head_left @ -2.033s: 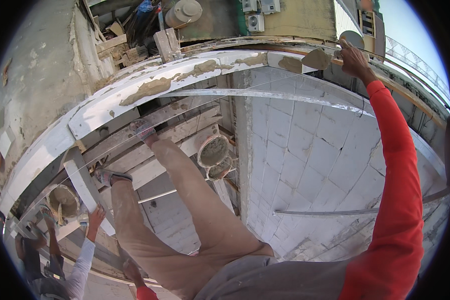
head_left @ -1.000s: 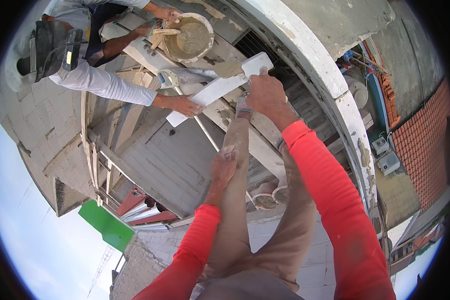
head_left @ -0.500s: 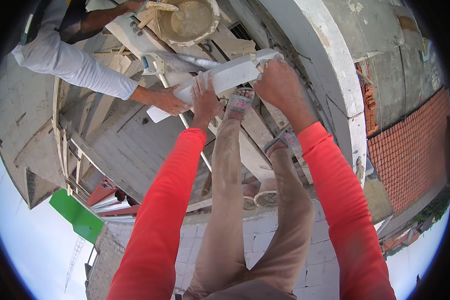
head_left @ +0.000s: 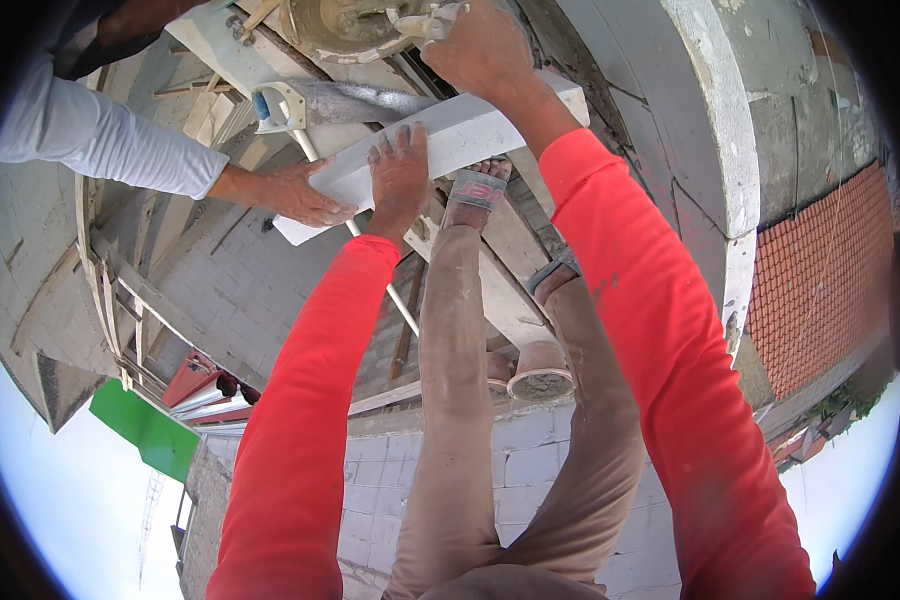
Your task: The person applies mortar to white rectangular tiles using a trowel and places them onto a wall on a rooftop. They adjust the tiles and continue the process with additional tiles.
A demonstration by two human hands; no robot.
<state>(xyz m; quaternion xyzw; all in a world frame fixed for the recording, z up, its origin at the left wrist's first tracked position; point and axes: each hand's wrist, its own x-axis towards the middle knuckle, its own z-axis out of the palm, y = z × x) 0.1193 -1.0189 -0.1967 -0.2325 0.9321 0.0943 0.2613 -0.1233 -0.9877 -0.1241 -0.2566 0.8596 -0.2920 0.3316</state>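
A long white block (head_left: 470, 128), like lightweight concrete, lies slantwise across the planks by my foot. My left hand (head_left: 398, 180) grips it near its middle, its fingers reaching over the top to the far edge. A co-worker's hand (head_left: 300, 195) lies on its left end. My right hand (head_left: 480, 50) is beyond the block, at the rim of a mortar bucket (head_left: 315, 40). Its fingers are closed round a pale, mortar-caked tool (head_left: 425, 22) whose kind I cannot make out. Just behind the block lies a handsaw (head_left: 355, 103) with a pale handle.
My sandalled foot (head_left: 475, 192) is close beside the block on narrow planks (head_left: 515, 290), with gaps between them. Lower down stands a small bucket (head_left: 542, 372). A curved concrete edge (head_left: 715, 130) rises at the right. Timber framing (head_left: 105, 290) is at the left.
My right hand has left the block's right end and moved up and left to the bucket. My left hand and the co-worker's hand stay on the block. The view has shifted slightly.
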